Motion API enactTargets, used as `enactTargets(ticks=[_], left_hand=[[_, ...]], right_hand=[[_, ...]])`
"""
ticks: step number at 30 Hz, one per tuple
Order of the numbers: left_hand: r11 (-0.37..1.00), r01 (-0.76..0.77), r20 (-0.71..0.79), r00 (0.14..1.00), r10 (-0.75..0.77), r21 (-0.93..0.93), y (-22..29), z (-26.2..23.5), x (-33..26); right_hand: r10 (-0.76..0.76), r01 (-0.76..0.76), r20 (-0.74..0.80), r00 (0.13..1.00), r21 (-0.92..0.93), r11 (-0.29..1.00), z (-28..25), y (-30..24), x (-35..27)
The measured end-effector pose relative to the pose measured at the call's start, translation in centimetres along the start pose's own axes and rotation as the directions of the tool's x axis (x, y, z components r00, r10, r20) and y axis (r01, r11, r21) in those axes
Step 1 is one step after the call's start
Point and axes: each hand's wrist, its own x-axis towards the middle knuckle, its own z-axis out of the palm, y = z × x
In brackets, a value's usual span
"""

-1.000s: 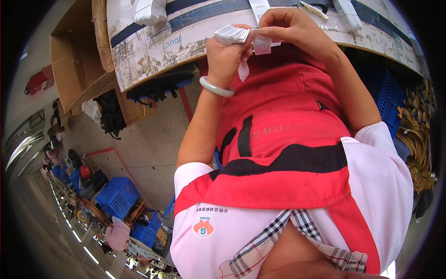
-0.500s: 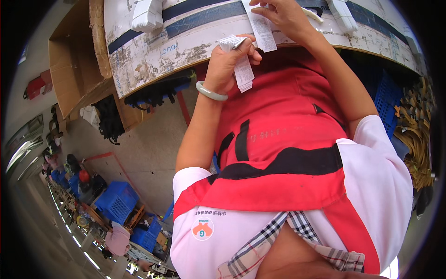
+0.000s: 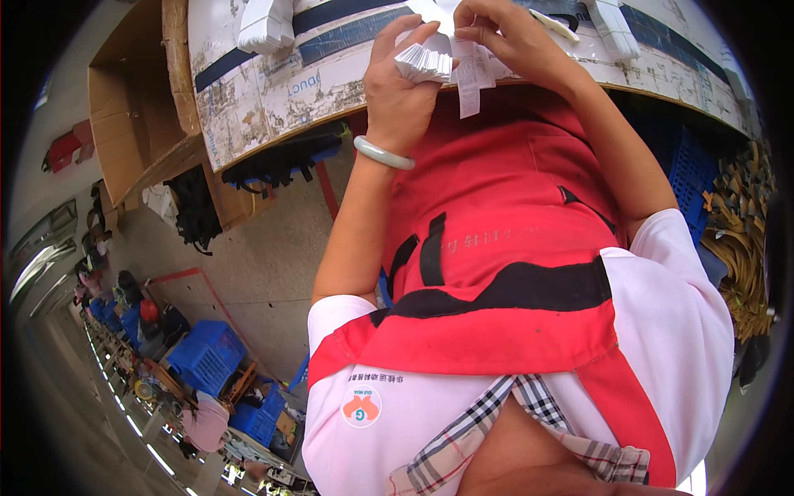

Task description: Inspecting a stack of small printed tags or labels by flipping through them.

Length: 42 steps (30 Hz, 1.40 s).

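Note:
My left hand (image 3: 399, 103) is closed around a fanned stack of white labels (image 3: 425, 63), their edges facing up. Close beside it, my right hand (image 3: 514, 43) pinches printed white label strips (image 3: 470, 93), which hang past the table's near edge in front of my red apron. The fingers of both hands nearly meet over the worn, white cardboard-covered tabletop (image 3: 331, 83). A bundle of white labels (image 3: 266, 28) lies to the left, and another white bundle (image 3: 610, 30) to the right. Near my right hand rests a slim white object (image 3: 554, 26), its kind unclear.
An open cardboard box (image 3: 136, 124) stands at the table's left end. Black straps (image 3: 285, 161) hang beneath the table edge. Under the right side are a blue basket (image 3: 691, 178) and a heap of tan strips (image 3: 744, 248). Blue crates (image 3: 207, 357) and a person (image 3: 207, 423) are farther left.
My left hand has turned, so the label stack now shows its edges. My right hand has come closer to the left, and the strips it pinches have shifted with it.

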Motion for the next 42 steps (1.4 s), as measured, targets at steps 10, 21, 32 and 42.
enactTargets(ticks=[10,21,32,42], left_hand=[[0.75,0.507,0.195,0.86,-0.472,-0.424,1.3,-1.4,-0.4],[0.763,0.445,0.151,0.892,-0.427,-0.468,1.7,-1.0,-1.2],[0.644,0.574,0.312,0.818,-0.483,-0.506,1.1,-1.0,-1.1],[0.228,0.738,0.584,0.652,-0.484,-0.635,0.1,-0.9,-1.7]], right_hand=[[0.011,0.005,-0.075,0.997,0.213,0.977,0.2,-2.5,-2.2],[-0.001,-0.004,0.018,1.0,0.242,0.97,0.5,-2.5,-3.0],[0.14,-0.263,0.278,0.95,0.48,0.837,-0.6,-2.6,-2.6],[0.127,-0.21,0.194,0.973,0.506,0.837,1.3,-1.8,-1.7]])
